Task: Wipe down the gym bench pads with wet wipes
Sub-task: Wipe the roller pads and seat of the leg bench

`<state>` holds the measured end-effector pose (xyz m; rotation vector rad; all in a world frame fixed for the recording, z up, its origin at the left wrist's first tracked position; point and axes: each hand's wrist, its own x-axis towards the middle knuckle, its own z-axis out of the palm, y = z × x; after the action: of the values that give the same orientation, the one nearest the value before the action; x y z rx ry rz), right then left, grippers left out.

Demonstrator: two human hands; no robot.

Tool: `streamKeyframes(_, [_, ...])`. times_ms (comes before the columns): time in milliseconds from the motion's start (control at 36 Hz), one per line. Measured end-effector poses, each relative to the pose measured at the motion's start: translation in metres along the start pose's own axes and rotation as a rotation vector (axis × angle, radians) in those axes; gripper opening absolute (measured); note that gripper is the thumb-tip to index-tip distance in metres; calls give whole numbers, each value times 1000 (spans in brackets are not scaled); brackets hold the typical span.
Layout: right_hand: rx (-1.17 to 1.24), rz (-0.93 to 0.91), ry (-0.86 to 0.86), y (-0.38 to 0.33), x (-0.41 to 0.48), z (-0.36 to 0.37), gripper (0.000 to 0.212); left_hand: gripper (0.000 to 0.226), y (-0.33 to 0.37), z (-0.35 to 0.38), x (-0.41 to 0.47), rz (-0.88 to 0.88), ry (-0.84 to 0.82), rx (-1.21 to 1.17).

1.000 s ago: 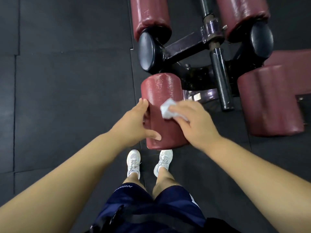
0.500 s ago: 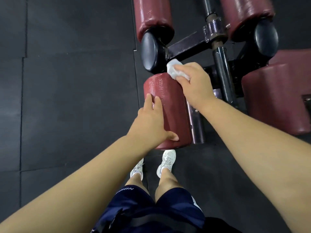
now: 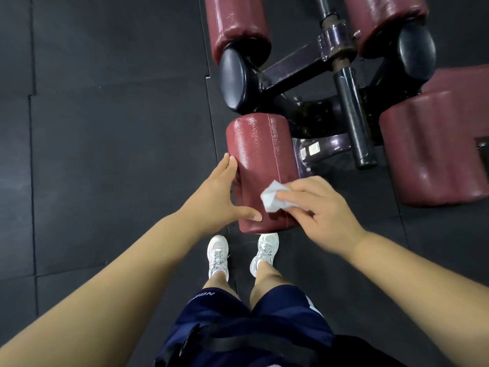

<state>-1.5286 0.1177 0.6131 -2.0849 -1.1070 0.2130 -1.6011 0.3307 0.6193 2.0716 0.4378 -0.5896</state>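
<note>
wet wipe (image 3: 272,198), white and crumpled, is pressed against the near end of the closest maroon roller pad (image 3: 260,154), towards its right side. it is held by the right hand (image 3: 322,207), whose fingers are bent over the bunched cloth while the thumb is tucked below it. the left hand (image 3: 211,197) is laid open against the pad's left flank, fingers straight and together along the side, the thumb stretched across the top near the front edge, close to the wipe but not touching it. the pad's surface is seen to be glossy, with a seam running lengthwise.

beyond the pad a black end cap (image 3: 236,80) is mounted on a dark metal frame (image 3: 296,67), and a black bar (image 3: 352,112) is angled down past a small white label (image 3: 313,148). two more maroon pads are seen at the top, one on the left (image 3: 236,19) and one on the right (image 3: 383,17), the latter with its own black cap (image 3: 416,49). a larger maroon pad (image 3: 434,149) is placed at the right edge, well apart from the hands.

dark rubber floor mats (image 3: 105,128) are spread beneath everything. white shoes (image 3: 218,255) are planted just before the near pad, and navy shorts (image 3: 251,321) are seen below.
</note>
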Motion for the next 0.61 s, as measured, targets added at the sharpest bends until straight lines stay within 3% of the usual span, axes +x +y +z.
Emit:
streamKeyframes(139, [-51, 56, 49, 20, 60, 0, 24, 125, 30, -2, -4, 33, 80, 109])
streamKeyframes(333, [10, 329, 152, 30, 127, -1, 27, 128, 64, 15, 3, -62, 161, 379])
streamKeyframes(611, [22, 171, 14, 11, 35, -6, 27, 131, 17, 5, 1, -24, 96, -36])
